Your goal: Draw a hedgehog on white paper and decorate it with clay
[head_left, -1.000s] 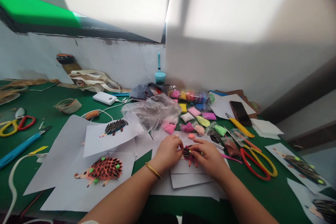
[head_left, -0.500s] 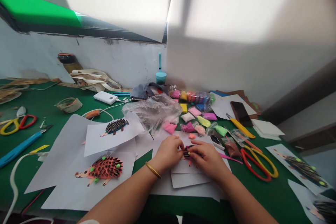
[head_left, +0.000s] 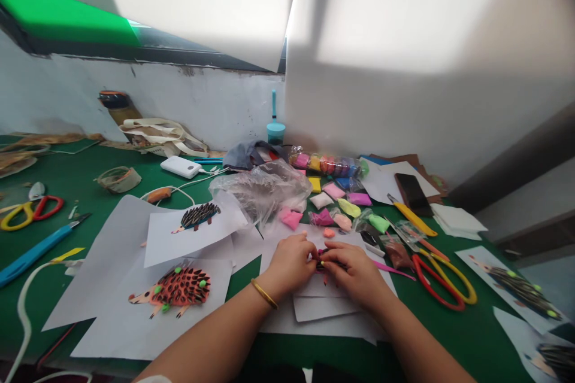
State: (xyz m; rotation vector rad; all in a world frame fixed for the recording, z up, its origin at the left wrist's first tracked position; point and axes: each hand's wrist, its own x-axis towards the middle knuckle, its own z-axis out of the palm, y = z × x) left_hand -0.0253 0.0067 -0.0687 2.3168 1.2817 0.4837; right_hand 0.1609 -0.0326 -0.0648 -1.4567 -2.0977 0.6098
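Both my hands work over a small hedgehog picture (head_left: 324, 279) of dark and pink pieces on white paper; they cover most of it. My left hand (head_left: 291, 263) is closed at its left side, thumb and forefinger together, with whatever is between them hidden. My right hand (head_left: 353, 268) is closed over the right side, its thumb tip at a small yellow clay ball (head_left: 322, 263). Behind the hands lies a small coral clay lump (head_left: 329, 232). A pink clay tool (head_left: 398, 270) sticks out to the right of my right hand.
Bagged coloured clay (head_left: 349, 208) lies behind the hands, beside a crumpled plastic bag (head_left: 265, 188). On the right are red-and-yellow scissors (head_left: 438, 290), a yellow cutter (head_left: 415, 219) and a phone (head_left: 412, 193). A finished red hedgehog picture (head_left: 179, 288) lies to the left.
Both hands stay over the hedgehog. The left fingers have shifted slightly right and down, closer to the right fingertips, covering more of the picture.
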